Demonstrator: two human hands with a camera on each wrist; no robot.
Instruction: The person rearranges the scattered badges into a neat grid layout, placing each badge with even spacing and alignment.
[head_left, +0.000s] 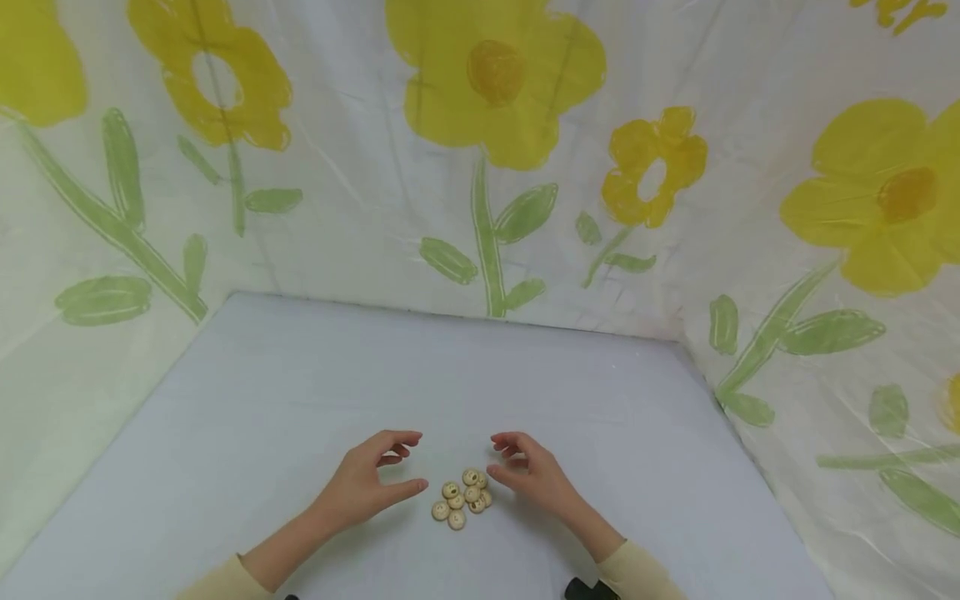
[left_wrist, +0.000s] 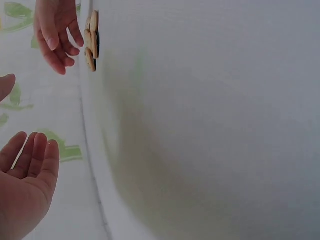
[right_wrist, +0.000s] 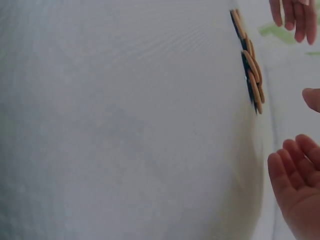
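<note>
A loose pile of several small round wooden discs [head_left: 457, 502] with dark marks on their faces lies on the table, some overlapping. Seen edge-on in the right wrist view, the discs [right_wrist: 254, 70] show tan tops and dark undersides. To the left of the pile hovers my left hand [head_left: 367, 482], fingers relaxed and thumb apart, holding nothing. My right hand [head_left: 536, 477] is on the other side, loosely bent and also without anything in it. Both palms face the pile, and the right thumb comes close to its edge.
A pale cloth-like surface covers the table [head_left: 315, 375]. Around its back and sides hangs a white curtain [head_left: 360, 208] printed with yellow flowers. Close to the right sleeve, a black object [head_left: 588, 589] shows at the bottom edge.
</note>
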